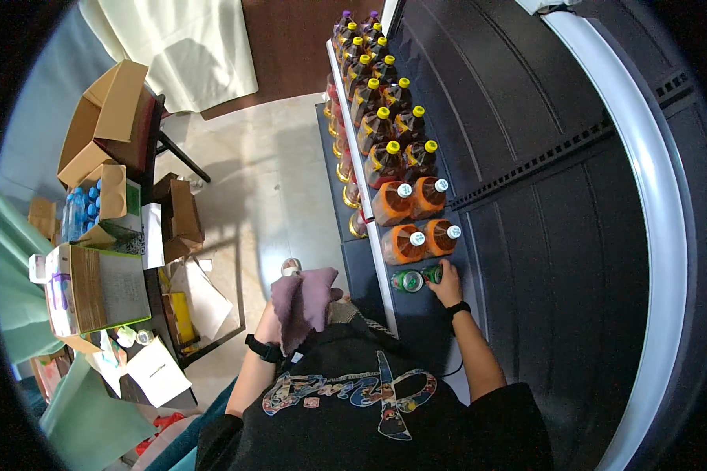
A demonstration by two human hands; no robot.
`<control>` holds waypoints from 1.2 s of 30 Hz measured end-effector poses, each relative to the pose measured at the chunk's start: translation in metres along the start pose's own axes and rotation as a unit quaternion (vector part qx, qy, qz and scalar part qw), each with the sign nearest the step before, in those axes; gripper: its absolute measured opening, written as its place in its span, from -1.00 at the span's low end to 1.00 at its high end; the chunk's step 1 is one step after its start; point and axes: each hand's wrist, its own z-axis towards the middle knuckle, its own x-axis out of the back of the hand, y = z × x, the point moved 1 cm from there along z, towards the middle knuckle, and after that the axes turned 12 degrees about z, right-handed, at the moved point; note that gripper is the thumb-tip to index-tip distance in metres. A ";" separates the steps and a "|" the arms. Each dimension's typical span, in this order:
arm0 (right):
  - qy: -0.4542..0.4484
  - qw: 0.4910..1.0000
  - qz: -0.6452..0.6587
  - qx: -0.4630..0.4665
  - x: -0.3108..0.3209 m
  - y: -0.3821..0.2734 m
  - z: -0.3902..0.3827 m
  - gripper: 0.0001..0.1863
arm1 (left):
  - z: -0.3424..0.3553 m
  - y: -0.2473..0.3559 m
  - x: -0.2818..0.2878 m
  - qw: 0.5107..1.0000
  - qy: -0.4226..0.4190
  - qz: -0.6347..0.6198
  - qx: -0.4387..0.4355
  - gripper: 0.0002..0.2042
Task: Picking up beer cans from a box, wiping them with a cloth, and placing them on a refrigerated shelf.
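My left hand (pixel 269 317) holds a mauve cloth (pixel 306 302), which covers most of its fingers. My right hand (pixel 448 284) is closed around a green can (pixel 433 274) on the dark shelf (pixel 416 310), beside another green can (pixel 407 280) standing upright. Just beyond the cans stand orange-labelled bottles (pixel 403 245) with white caps. Farther back are rows of dark drink bottles (pixel 382 162) with yellow and purple caps. A white rail (pixel 379 263) runs along the shelf's left edge, with red drink bottles (pixel 352 192) below it.
At left, a table holds open cardboard boxes (pixel 102 129), blue-capped water bottles (pixel 77 212) and papers (pixel 153 373). The black cooler wall (pixel 550 275) with a curved silver frame (pixel 644 259) rises at right. A pale curtain (pixel 173 39) hangs at the back.
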 end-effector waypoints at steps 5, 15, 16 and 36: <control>0.031 0.999 -0.024 0.031 0.004 0.000 -0.009 -0.15 | 0.003 0.022 0.008 0.999 0.005 0.053 0.002 -0.71; 0.297 0.937 0.171 0.070 -0.010 -0.112 -0.062 -0.61 | 0.034 0.078 0.064 0.998 0.001 0.013 0.069 -0.56; 0.314 0.924 0.194 0.102 -0.019 -0.120 -0.064 -0.68 | 0.037 0.089 0.069 0.997 -0.021 0.031 0.064 -0.58; -0.149 0.941 0.230 0.197 -0.143 -0.353 0.066 -0.88 | -0.011 0.198 0.179 0.979 0.188 -0.072 -0.017 -0.52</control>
